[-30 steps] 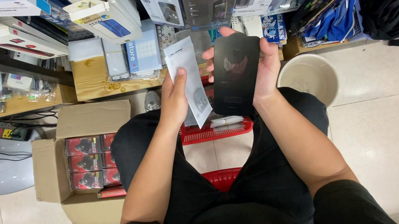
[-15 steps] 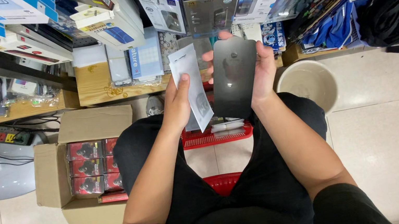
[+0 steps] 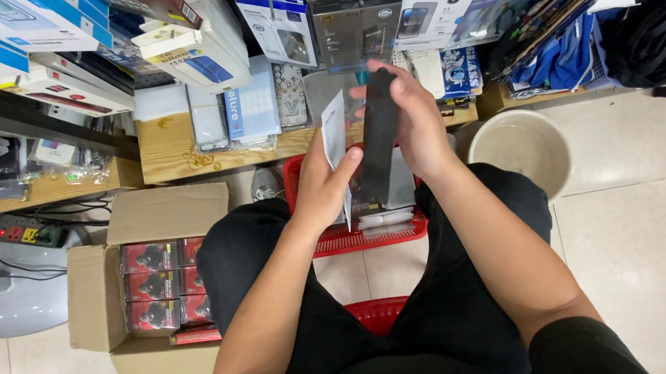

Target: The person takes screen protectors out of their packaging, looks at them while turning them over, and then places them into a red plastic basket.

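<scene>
Black flat phone case (image 3: 378, 132) stands edge-on, long axis vertical at frame centre, clasped by right hand (image 3: 421, 125); left hand (image 3: 324, 184) pinches white card insert (image 3: 335, 138) just left.

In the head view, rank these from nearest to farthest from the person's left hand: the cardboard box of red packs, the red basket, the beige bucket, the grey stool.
1. red basket: right under the left hand, between the knees.
2. beige bucket: to the right, past the right hand.
3. cardboard box of red packs: down-left on the floor.
4. grey stool: far left, beyond the box.
The bucket and the box are close to call.
</scene>
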